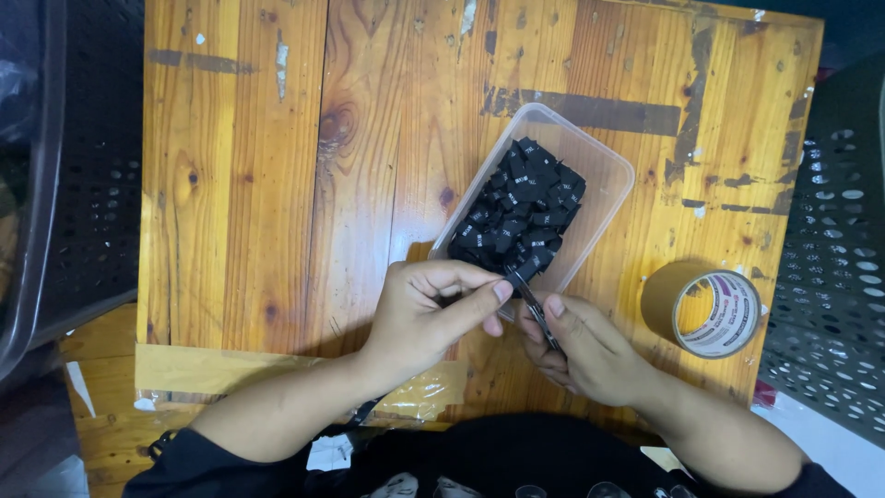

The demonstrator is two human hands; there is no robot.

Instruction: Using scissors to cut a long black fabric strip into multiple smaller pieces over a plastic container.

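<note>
A clear plastic tub (604, 171) lies on the wooden table (277, 184), filled with several small black fabric labels (525, 207). My left hand (429, 314) pinches one black label (525, 269) at the tub's near edge. My right hand (585, 346) grips a thin dark tool (539, 314), like small scissors or tweezers, its tip touching that label. Both hands meet just in front of the tub.
A roll of brown tape (705, 309) stands right of my hands. Dark perforated crates (830, 240) flank the table's right side, another crate (92, 184) the left. Tape strips cover the near table edge (184, 369).
</note>
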